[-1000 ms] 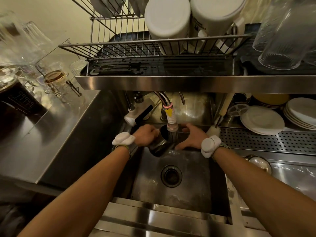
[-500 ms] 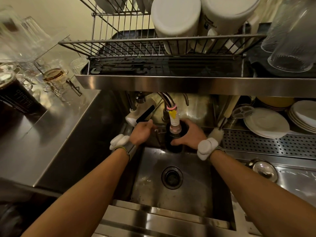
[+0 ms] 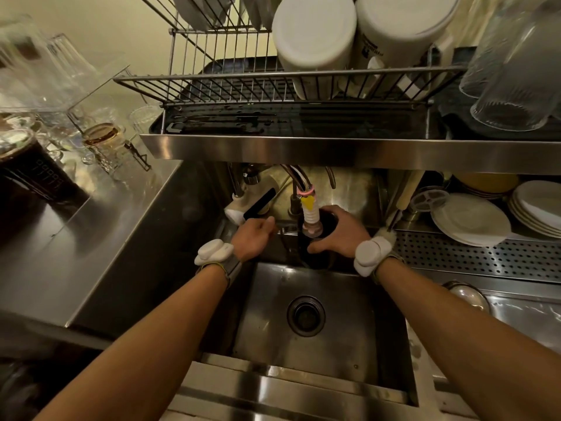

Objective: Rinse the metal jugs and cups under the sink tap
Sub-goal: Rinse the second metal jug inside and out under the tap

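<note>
A dark metal jug (image 3: 317,258) stands upright at the back of the sink (image 3: 349,354), its mouth right under the ribbed white tap nozzle (image 3: 311,215). My right hand (image 3: 341,233) wraps the jug's rim and right side. Closed on the jug's handle at its left is my left hand (image 3: 253,237), just below the white tap lever (image 3: 247,206). No stream of water can be made out. Most of the jug's body is in shadow.
The drain (image 3: 306,316) lies in the sink floor. A steel shelf with a wire dish rack (image 3: 273,86) and white containers (image 3: 315,38) overhangs the tap. Plates (image 3: 470,221) and a metal lid (image 3: 466,294) sit at right. Glasses (image 3: 101,141) and a dark pitcher (image 3: 33,177) stand at left.
The jug went from tilted with its mouth toward me to upright under the nozzle. Both hands moved slightly back toward the tap with it.
</note>
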